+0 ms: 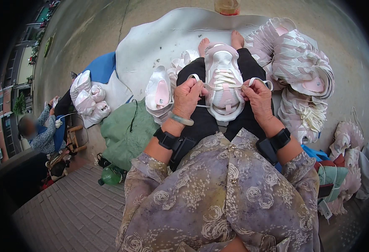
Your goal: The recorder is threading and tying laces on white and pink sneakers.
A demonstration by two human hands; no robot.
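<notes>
A white and pink sneaker upper (222, 63) lies across my lap between my black-trousered legs, with white lace threaded in rows over its tongue. My left hand (188, 97) pinches one side of the white shoelace (207, 86) just left of the upper. On the other side my right hand (256, 97) grips the lace's other part, a loop of it (270, 85) standing out past the fingers. The lace is stretched sideways between both hands. Beside my left hand sits another upper (157, 90) with a pink insole showing.
Nested stacks of uppers (296, 56) rise on the right, a bundle of cream laces (312, 117) below them. A green sack (123, 130) and a green bottle (111, 175) are at left. Further left a person (43, 130) sits by more uppers (83, 96). A white sheet (151, 40) covers the ground ahead.
</notes>
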